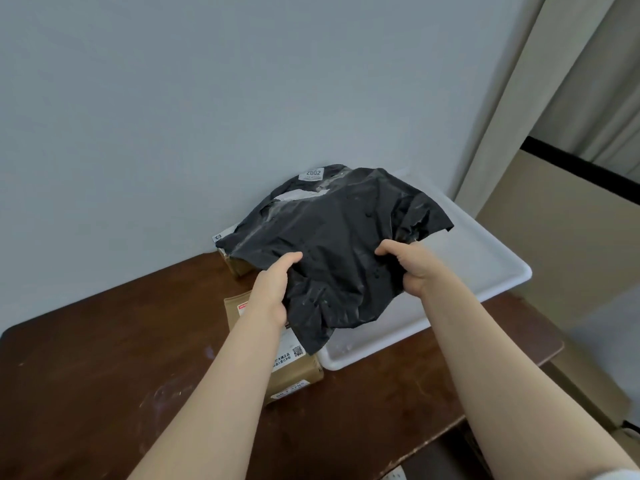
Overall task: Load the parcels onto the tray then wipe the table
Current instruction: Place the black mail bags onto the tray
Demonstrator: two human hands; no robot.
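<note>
A large black plastic parcel bag (332, 237) with white labels is held in the air over the table's far side, partly above the white tray (485, 265). My left hand (273, 289) grips its near left edge and my right hand (412, 268) grips its near right edge. A brown cardboard parcel (294, 372) with printed labels lies on the dark wooden table (104, 375) just left of the tray, partly under my left arm. Another brown box (235, 263) sits by the wall, mostly hidden by the bag.
The tray lies on the table's right part, reaching its right edge. A pale wall stands right behind the table. A beige curtain (512, 98) hangs at the right. Pale smudges mark the tabletop at the left.
</note>
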